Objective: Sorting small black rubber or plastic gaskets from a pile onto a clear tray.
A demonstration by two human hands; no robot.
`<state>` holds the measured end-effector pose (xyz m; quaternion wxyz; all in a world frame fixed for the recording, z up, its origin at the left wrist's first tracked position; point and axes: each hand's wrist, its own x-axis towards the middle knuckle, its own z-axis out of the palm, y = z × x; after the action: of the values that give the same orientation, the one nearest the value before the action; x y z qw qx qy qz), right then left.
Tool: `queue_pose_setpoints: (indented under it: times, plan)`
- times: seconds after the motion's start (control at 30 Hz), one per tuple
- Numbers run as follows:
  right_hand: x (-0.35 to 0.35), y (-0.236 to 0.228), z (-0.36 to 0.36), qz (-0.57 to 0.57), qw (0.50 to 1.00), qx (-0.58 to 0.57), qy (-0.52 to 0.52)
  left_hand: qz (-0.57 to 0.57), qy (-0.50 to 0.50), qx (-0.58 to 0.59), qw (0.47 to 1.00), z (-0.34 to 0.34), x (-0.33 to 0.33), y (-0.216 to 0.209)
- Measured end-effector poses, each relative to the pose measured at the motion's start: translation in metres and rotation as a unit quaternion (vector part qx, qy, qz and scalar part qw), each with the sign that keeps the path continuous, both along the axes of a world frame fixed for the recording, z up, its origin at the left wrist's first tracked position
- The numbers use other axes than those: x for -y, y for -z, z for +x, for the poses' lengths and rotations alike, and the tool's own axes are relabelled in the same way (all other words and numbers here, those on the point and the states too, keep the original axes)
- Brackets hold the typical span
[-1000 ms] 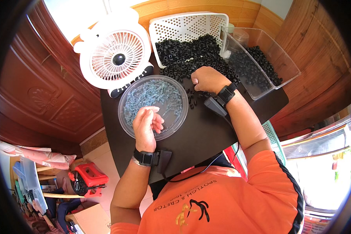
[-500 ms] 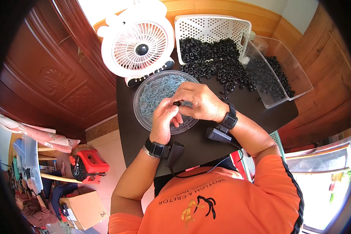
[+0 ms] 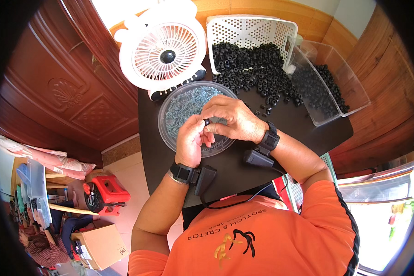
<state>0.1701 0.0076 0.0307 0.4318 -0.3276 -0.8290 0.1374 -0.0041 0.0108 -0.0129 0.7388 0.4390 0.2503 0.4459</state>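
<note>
Black plastic piece (image 3: 207, 122) is showing between the left hand (image 3: 191, 140) and the right hand (image 3: 237, 120), over a round clear tub (image 3: 162, 124) of bluish bits (image 3: 186, 106) on the dark bench (image 3: 163, 172). The left hand is pinching it between thumb and forefinger, its other fingers curling loosely; the right hand is bending its fingers close beside it, though whether they are gripping anything I cannot tell. Dark lettering is running across the orange shirt (image 3: 285, 234), and short writing is marking the cardboard box (image 3: 101, 246).
</note>
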Motion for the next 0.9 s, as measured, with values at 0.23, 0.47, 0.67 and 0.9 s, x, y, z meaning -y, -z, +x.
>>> queue_pose_setpoints:
  times: [0.23, 0.47, 0.67, 0.9]
  plan:
    - [0.002, 0.0, -0.004, 0.006, 1.0, -0.024, 0.016, 0.036, -0.013, -0.039, 0.998, 0.001, 0.001, -0.005]
    - [-0.004, -0.002, 0.009, 0.006, 0.999, 0.032, 0.028, 0.058, -0.128, 0.026, 0.99, -0.026, -0.018, -0.017]
    - [-0.005, 0.016, 0.002, 0.006, 0.988, 0.144, 0.052, 0.054, -0.16, 0.031, 0.985, -0.034, -0.022, -0.02]
    - [-0.016, 0.035, -0.009, 0.014, 0.977, 0.193, 0.087, 0.04, -0.151, 0.025, 0.987, -0.032, -0.024, -0.018]
